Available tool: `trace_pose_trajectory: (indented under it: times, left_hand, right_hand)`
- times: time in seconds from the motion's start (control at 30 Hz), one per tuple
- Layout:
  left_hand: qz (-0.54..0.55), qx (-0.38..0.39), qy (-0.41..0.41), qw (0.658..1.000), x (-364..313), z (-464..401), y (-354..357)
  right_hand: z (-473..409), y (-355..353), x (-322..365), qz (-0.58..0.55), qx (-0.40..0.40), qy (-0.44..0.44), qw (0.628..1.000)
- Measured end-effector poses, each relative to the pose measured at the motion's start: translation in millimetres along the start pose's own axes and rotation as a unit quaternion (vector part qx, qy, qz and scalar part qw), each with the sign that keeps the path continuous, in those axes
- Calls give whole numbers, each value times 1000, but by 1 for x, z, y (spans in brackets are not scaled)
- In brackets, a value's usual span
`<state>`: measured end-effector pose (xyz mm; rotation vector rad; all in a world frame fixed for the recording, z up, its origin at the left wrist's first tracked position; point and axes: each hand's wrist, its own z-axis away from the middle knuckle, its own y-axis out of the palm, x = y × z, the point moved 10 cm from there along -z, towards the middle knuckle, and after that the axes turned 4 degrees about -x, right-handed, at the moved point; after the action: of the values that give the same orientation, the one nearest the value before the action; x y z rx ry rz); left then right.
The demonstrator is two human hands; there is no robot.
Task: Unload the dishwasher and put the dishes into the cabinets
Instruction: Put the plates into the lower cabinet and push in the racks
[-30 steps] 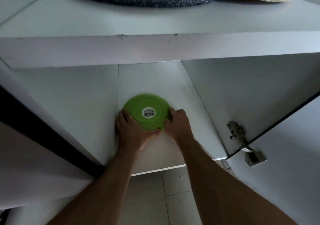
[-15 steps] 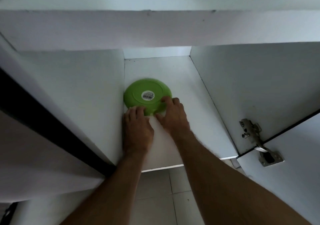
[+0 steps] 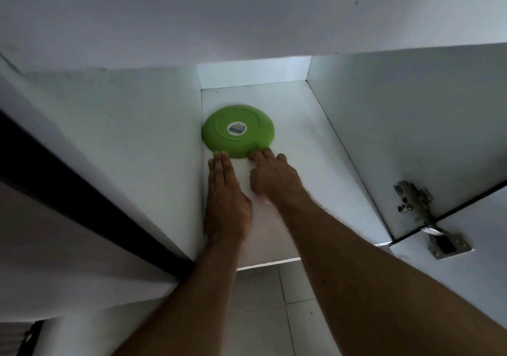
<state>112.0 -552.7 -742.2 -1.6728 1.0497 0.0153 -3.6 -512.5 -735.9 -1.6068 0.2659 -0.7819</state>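
Observation:
A green plate (image 3: 238, 131) lies upside down on the white cabinet floor (image 3: 307, 169), against the left inner wall, with a barcode sticker on its base. My left hand (image 3: 226, 199) lies flat on the cabinet floor, its straight fingertips touching the plate's near rim. To its right, my right hand (image 3: 273, 176) touches the same near rim with straight fingers, thumb spread to the left. Neither hand grips the plate.
A white countertop edge (image 3: 247, 24) overhangs the cabinet opening. The cabinet's right wall (image 3: 411, 125) carries a metal hinge (image 3: 419, 213) joined to the open door (image 3: 480, 259) at the right. A dark strip (image 3: 82, 191) runs along the left. Tiled floor (image 3: 263, 314) lies below.
Both hands have let go of the plate's sides and slid back to its near rim, now flat. The plate sits deeper in the cabinet. The view has tilted down.

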Motion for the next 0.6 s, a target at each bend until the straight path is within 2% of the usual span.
trace_pose_trajectory:
  times: [0.27, 0.6]
  left_hand:
    - [14, -9, 12, 1000, -1, 0, -2]
    - [68, -28, 62, 995, -10, 3, -11]
  right_hand:
    - [-12, 16, -1, 24, 99, 6, 995]
    - [15, -6, 5, -20, 59, 13, 998]
